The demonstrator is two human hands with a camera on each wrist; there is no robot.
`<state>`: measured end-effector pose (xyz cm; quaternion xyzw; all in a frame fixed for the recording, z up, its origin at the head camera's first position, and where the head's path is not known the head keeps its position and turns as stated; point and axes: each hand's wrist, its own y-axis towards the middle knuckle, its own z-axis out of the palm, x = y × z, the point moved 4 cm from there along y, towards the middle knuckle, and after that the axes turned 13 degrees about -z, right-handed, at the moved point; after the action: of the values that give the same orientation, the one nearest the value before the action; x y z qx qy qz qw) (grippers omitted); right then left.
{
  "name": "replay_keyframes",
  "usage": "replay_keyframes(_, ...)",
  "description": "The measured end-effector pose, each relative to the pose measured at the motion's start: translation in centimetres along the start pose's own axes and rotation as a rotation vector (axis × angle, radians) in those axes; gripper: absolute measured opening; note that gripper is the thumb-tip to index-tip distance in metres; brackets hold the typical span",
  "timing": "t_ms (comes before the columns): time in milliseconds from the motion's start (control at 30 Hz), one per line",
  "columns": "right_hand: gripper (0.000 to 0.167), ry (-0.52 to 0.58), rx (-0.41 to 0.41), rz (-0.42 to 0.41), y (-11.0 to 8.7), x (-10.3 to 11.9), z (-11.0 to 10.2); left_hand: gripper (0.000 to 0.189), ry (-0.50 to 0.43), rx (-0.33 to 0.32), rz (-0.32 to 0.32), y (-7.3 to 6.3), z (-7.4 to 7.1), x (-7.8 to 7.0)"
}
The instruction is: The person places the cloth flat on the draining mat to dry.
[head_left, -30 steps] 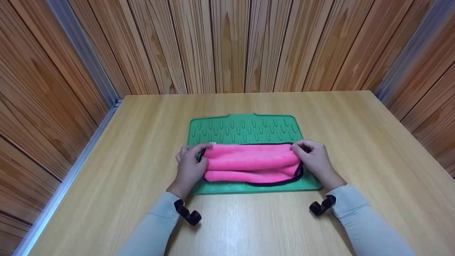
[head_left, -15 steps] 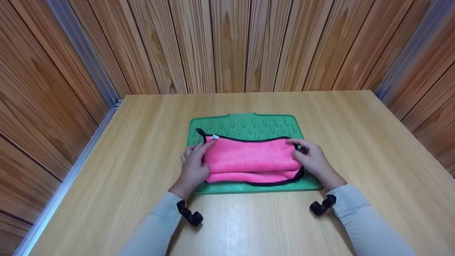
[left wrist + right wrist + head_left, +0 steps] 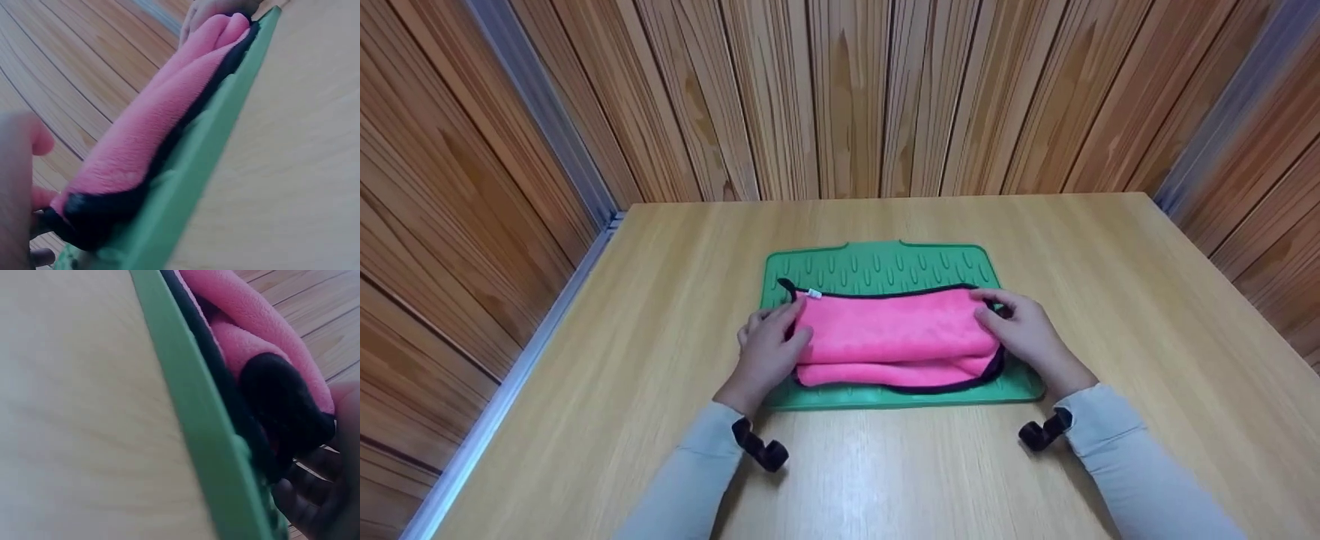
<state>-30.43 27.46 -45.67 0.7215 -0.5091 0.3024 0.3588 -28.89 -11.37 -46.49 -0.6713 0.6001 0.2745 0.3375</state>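
The cloth (image 3: pixel 892 326) lay folded on the mat (image 3: pixel 877 262), pink side out, stretched lengthwise between the mat's left and right edges. It left a broad strip bare along the mat's far edge and a thin one along the near edge. A fold ran along its lower part, and black trim (image 3: pixel 104 216) edged it. At its far left corner were a small white label (image 3: pixel 814 293) and a black loop (image 3: pixel 787 285), the loop sticking out toward the mat's far left corner.

The left hand (image 3: pixel 767 351) was loose at the cloth's left end, its fingers touching the edge there; in the left wrist view the thumb stood off the pile. The right hand (image 3: pixel 1027 336) grasped the cloth's right end, thumb on the pink side and fingers tucked about the trim, near the mat's right edge.

The mat was green, with rows of raised ovals showing along its far part. It lay flat on the table (image 3: pixel 682 262), its far edge well short of the table's far edge. Both sleeves (image 3: pixel 1140 465) were pale, each with a black curled piece (image 3: pixel 761 446) at the cuff. Beyond the table's far edge rose a plank wall (image 3: pixel 847 97), with a metal post (image 3: pixel 540 97) at each corner.
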Motion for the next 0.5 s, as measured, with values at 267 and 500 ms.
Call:
replay_keyframes(267, 0.063, 0.127, 0.025, 0.111, 2.4, 1.2, -1.7, 0.076, 0.133, 0.006, 0.112, 1.9, -1.8, -3.3)
replay_keyframes(500, 0.064, 0.005, 0.022, 0.018, 6.2, 2.1, -2.2, 0.080, 0.172, -0.017, 0.082, 4.5, -2.6, -5.5)
